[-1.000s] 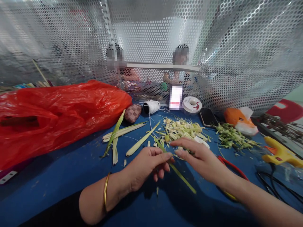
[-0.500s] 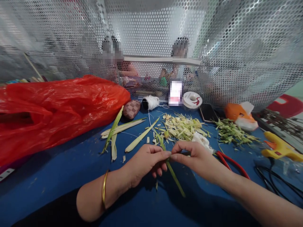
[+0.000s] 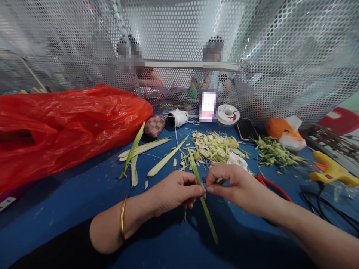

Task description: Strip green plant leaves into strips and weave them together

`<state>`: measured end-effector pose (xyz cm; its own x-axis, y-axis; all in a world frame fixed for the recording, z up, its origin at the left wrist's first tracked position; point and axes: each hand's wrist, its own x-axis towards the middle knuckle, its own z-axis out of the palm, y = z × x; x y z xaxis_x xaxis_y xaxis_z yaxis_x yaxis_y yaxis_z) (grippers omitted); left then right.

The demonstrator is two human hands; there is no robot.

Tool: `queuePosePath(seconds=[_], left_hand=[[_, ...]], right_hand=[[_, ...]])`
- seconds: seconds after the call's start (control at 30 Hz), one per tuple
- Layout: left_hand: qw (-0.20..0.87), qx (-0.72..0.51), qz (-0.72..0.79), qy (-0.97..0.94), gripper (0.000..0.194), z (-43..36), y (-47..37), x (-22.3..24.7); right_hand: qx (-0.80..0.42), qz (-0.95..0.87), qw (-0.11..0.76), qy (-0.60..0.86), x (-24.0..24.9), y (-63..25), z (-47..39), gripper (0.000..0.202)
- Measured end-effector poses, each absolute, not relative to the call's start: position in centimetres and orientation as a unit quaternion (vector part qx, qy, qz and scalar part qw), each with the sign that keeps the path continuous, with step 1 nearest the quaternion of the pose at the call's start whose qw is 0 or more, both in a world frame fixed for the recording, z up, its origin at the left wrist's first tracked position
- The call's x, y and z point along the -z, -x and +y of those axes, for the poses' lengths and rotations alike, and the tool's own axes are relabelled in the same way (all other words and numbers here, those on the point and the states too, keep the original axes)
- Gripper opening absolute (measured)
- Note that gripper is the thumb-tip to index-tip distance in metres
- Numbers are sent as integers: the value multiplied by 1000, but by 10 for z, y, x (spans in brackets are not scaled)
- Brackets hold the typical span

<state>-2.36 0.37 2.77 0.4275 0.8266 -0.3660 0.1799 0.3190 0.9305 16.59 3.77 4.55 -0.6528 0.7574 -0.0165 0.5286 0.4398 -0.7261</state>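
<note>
A long, narrow green leaf (image 3: 208, 216) slants across the middle, its lower end hanging free over the blue table. My left hand (image 3: 179, 189) pinches it between thumb and fingers near its middle. Close beside it on the right, my right hand (image 3: 230, 182) has thumb and forefinger pressed together at the leaf's edge; what they hold is too small to tell. Beyond my hands lies a heap of pale green scraps (image 3: 215, 147). A pale pointed leaf (image 3: 165, 160) rests left of the heap, with more husk strips (image 3: 133, 153) farther left.
A red plastic bag (image 3: 70, 130) covers the left side. White thread (image 3: 179, 117), a checkered pouch (image 3: 155, 126), a lit phone (image 3: 208, 106) and a ribbon spool (image 3: 228, 114) stand along the back. Red-handled pliers (image 3: 276, 186) and a yellow glue gun (image 3: 333, 170) lie right. People sit behind the mesh.
My right hand has shifted slightly right and up, its fingertips moving a little apart from my left hand's. The leaf's lower end hangs slightly lower, and the view has tilted slightly.
</note>
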Motion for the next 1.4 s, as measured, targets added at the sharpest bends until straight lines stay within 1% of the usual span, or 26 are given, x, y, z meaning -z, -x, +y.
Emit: queuePosePath(seconds=[0.3,0.53,0.6,0.67,0.77,0.83,0.9,0.97,1.2,1.4], left_hand=[[671,-227,480,-517,20,4,24,-29],[674,-230,494,-499,25,4,25,-27],[684,-214,493,-494,25,2,22,-25],[691,-206,494,-485,25,0,20,-24],[693,-215,496,-476,31,-2,18,-22],[694,-226,495,-471,35,-2,18,-21],[694,-229,500,-466,35,-3,18,-21],[693,-221,502,-468,33,-3,18,-22],[703,-194,476,-491,31,-4,19,-24],[712,-179,477,-484,26,-6,17,-20]], right_hand=[[-351,-844,160,374,-49,-167,35,13],[-296,-861,184,371,-45,-162,38,16],[-332,-839,198,383,-42,-158,37,15],[-417,-783,206,412,-38,-154,34,13],[-553,-667,227,445,-33,-149,30,14],[-589,-620,257,451,-31,-148,29,17],[-574,-622,288,448,-30,-147,28,16],[-538,-650,300,444,-30,-147,28,15],[-466,-694,316,448,-27,-145,22,15],[-446,-713,313,440,-23,-143,17,17]])
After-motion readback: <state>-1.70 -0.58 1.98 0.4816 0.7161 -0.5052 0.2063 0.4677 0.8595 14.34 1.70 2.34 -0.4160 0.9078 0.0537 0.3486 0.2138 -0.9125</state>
